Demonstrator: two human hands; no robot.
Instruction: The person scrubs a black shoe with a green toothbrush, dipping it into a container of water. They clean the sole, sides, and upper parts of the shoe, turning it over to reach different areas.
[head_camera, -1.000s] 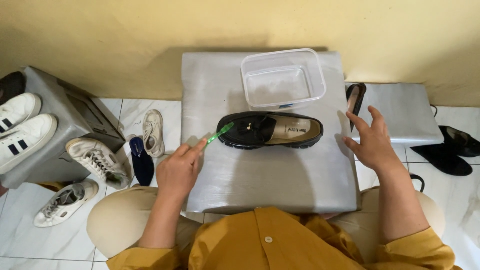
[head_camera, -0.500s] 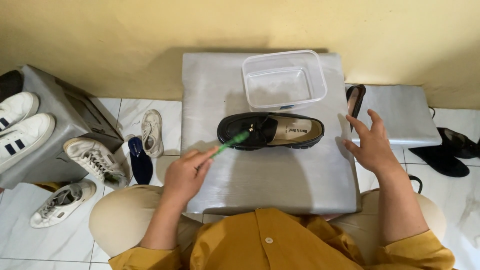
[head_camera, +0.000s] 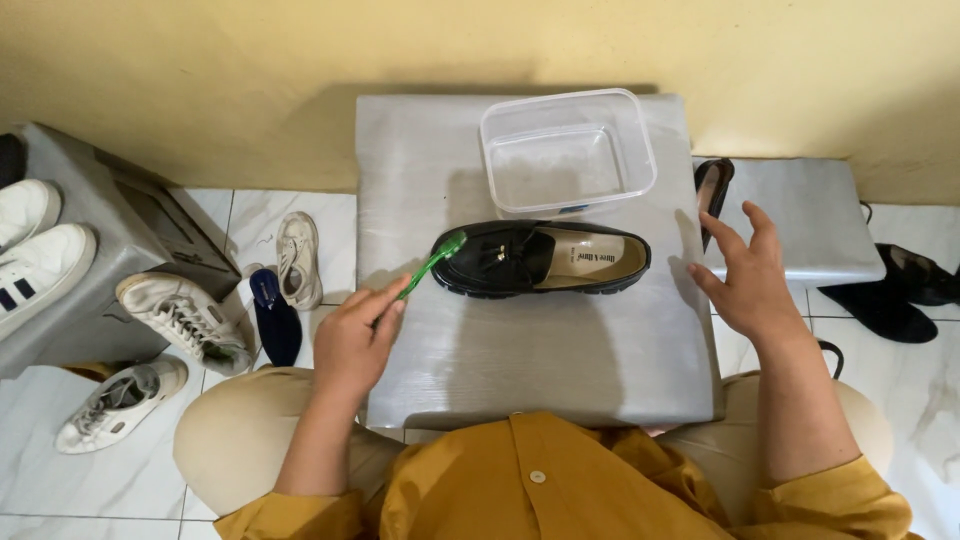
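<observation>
A black loafer with a tan insole lies on its sole across a grey table, toe pointing left. My left hand grips a green toothbrush whose head touches the loafer's toe. My right hand hovers open, fingers spread, to the right of the shoe's heel, touching nothing. A clear plastic tub stands just behind the shoe.
A second black shoe sits between the table and a low grey stool. Dark sandals lie on the tiles at right. White sneakers and a dark slipper lie at left beside a grey box.
My left hand has moved the toothbrush slightly down and left along the loafer's toe. My right hand has stayed open beside the heel.
</observation>
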